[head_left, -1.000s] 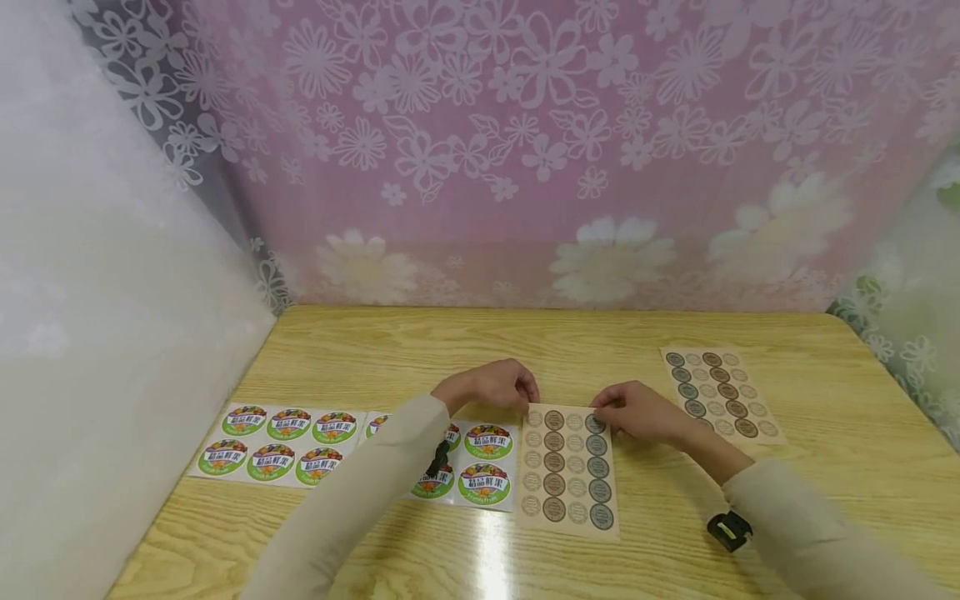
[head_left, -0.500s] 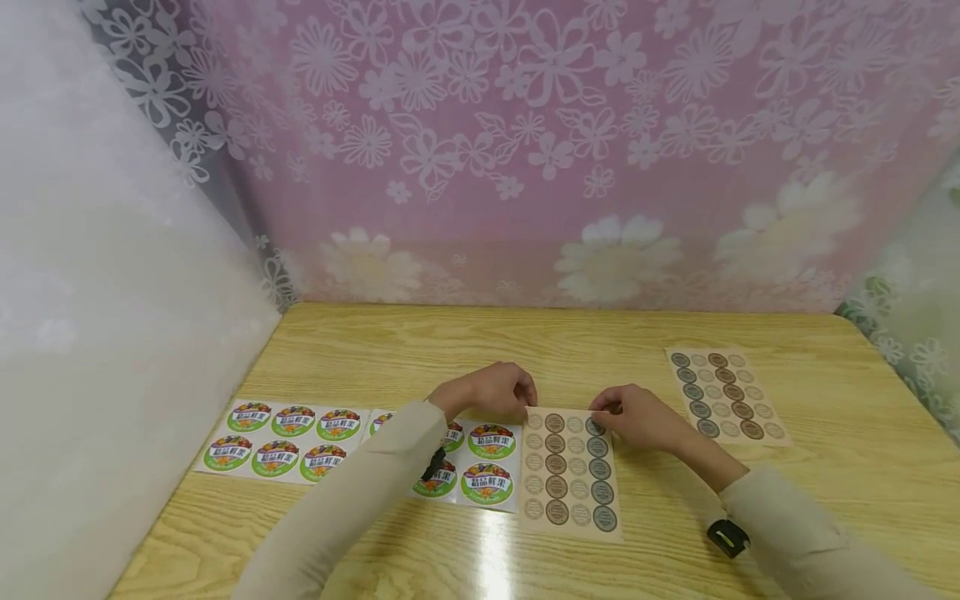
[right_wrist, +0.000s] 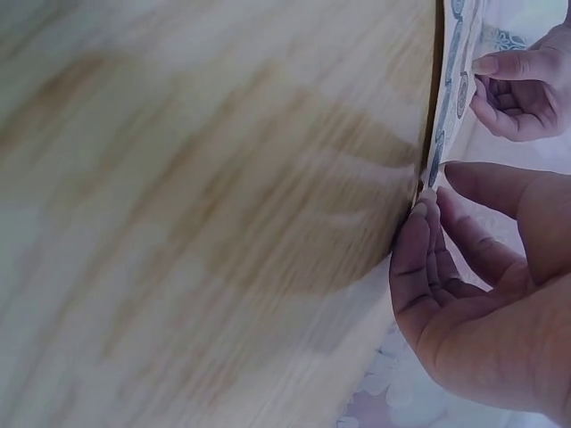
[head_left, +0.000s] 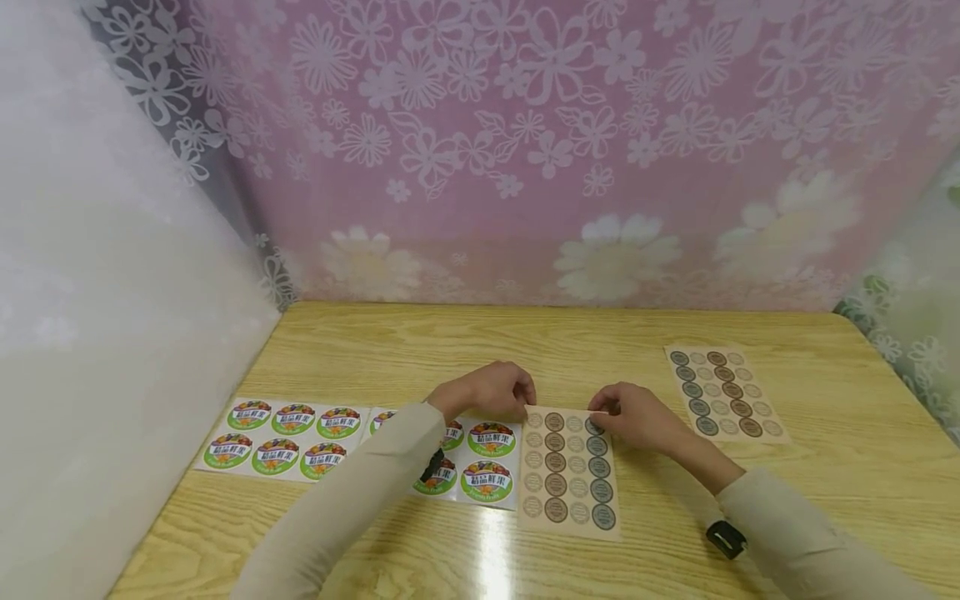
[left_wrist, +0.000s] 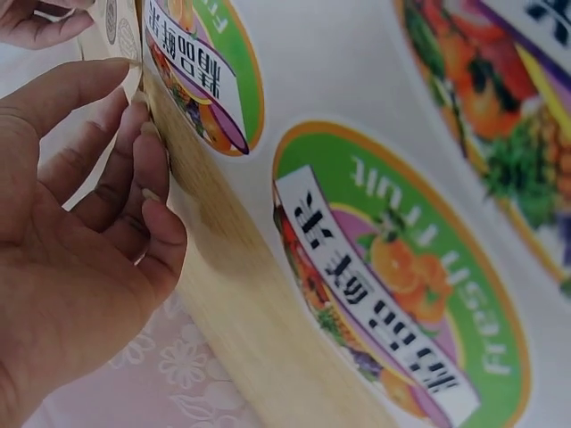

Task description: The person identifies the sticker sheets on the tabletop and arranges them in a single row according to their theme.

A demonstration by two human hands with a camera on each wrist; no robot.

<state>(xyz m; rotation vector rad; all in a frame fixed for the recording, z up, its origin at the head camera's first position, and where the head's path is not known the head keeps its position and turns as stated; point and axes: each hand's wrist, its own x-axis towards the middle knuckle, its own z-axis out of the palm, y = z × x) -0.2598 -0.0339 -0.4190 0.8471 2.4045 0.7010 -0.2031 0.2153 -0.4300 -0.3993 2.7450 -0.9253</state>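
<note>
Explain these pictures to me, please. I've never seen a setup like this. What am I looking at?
There is no machine at work here, just a person's bare left hand and right hand. The wide picture comes from a camera worn on the head, looking forward and down. The two close ones come from cameras on the wrists, each watching its own hand's work. On the table, fruit stickers lie at the left, partly hidden by a sleeve. A tan right sheet carries round stickers, as does the middle sheet, whose far edge both hands pinch with their fingers.
</note>
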